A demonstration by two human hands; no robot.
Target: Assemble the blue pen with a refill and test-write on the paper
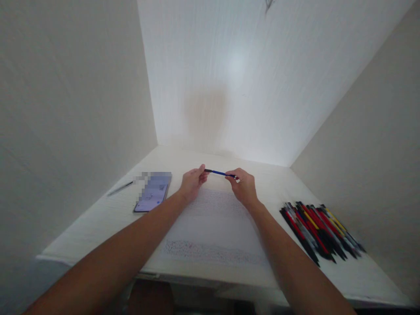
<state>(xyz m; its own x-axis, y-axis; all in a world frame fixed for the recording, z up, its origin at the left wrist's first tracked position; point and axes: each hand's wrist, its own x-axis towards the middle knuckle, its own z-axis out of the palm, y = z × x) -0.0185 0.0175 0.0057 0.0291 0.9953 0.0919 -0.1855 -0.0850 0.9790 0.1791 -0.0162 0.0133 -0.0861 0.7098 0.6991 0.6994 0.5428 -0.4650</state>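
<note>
A slim blue pen (219, 173) with dark ends is held level between my two hands, above the far edge of a paper sheet. My left hand (193, 181) pinches its black end between thumb and fingers. At the other end, the fingertips of my right hand (243, 183) close on the pen near a dark tip with a small light part. The paper (210, 225) lies under my forearms, with rows of small marks across its top and bottom; the writing is too blurred to read.
A phone (152, 192) with a lit screen lies left of the paper, partly pixelated. Beside it rests a thin pen (120, 188). Several red, black, yellow and grey pens (320, 229) are heaped at the right. Walls enclose the white table (98, 227) at the back and sides.
</note>
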